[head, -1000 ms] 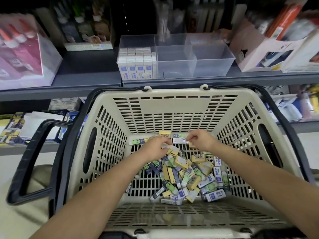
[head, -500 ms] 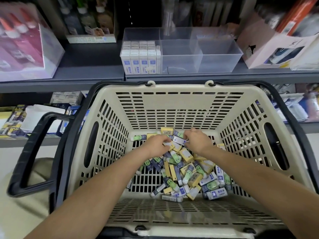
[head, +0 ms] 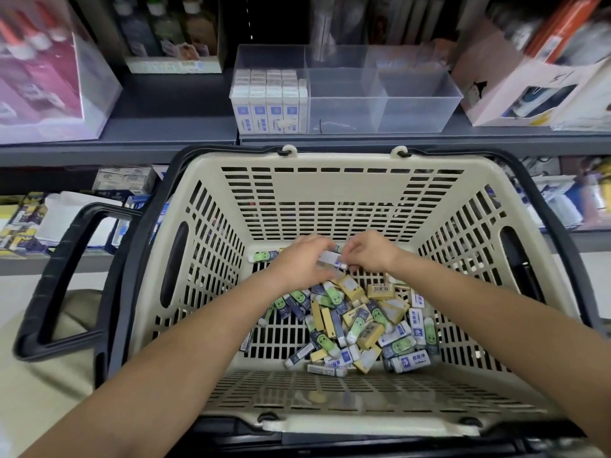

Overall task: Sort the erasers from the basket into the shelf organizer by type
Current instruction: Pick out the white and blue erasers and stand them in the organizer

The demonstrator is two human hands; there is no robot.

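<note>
Your right hand [head: 370,251] and left hand [head: 297,264] met low at the far wall of the basket [head: 340,160], just above the pile of erasers [head: 357,322]. The right hand pinched a white eraser [head: 330,258] by one end. The left hand touched its other end with bent fingers; through the blur I could not tell whether it gripped. On the shelf [head: 165,127] the clear organizer [head: 413,104] held white-and-blue erasers [head: 271,104] in its left compartment.
</note>
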